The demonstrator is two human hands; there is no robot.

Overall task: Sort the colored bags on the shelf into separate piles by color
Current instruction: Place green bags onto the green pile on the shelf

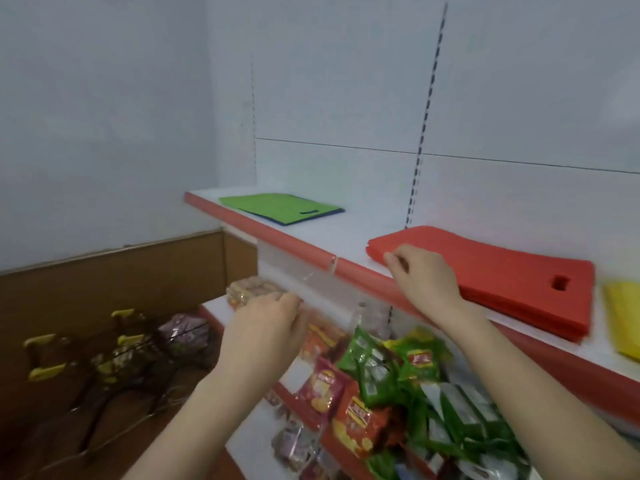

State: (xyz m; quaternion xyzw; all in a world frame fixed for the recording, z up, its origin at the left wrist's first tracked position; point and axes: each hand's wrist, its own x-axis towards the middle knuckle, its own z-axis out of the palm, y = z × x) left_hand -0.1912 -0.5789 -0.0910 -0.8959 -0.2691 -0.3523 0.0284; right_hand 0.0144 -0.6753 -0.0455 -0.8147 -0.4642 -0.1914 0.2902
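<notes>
Pinching corner of red bag stack with right hand, likely squaring pile; left hand loosely curled, empty, below shelf edge.

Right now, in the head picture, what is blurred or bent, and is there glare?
Head view: the left hand and the snack packets below are motion-smeared; the red bags and green bag look sharper; the slotted upright leans, likely wide-angle distortion; light is soft, without hard glare.
</notes>
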